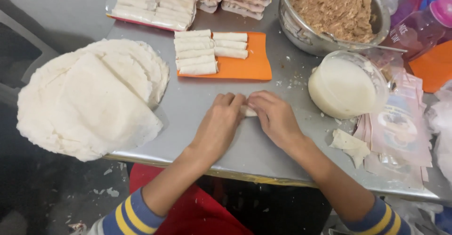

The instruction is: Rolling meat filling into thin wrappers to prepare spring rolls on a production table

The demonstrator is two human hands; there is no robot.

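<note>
- Both hands down on the tabletop [197, 103], fingertips meeting over a small pale roll [248, 112].
- Left hand [219, 124] curled over the roll's left end, fingers bent and pressing; right hand [275, 117] curled over its right end, likewise gripping.
- Only a short stretch of roll visible, in the gap between the two sets of fingertips; rest hidden under the fingers.
- Long axis of the roll running left to right, across the line of the forearms; far side of it facing the orange tray [245, 58].
- Roll lying directly under the fingertips, both hands equally near, neither needing to reach.
- Taking the roll as landmark: orange tray just beyond it, carrying finished rolls [207, 51] in two short rows, its right half bare.
- Left of the roll, a wide stack of thin white wrappers [89, 98], overhanging the tabletop's near edge.
- Right of the roll and slightly beyond, a tub of white paste [346, 86]; farther still, a steel bowl of brown filling [332, 6].
- Right and nearer, a torn wrapper scrap [351, 145] beside flat pink packets [400, 126].
- Bare strip of tabletop between roll and tray, open for moving away from the body; near edge lying close behind the wrists, so little room toward the body.
- More filled trays [155, 4] at the far edge, well apart from the roll.
</note>
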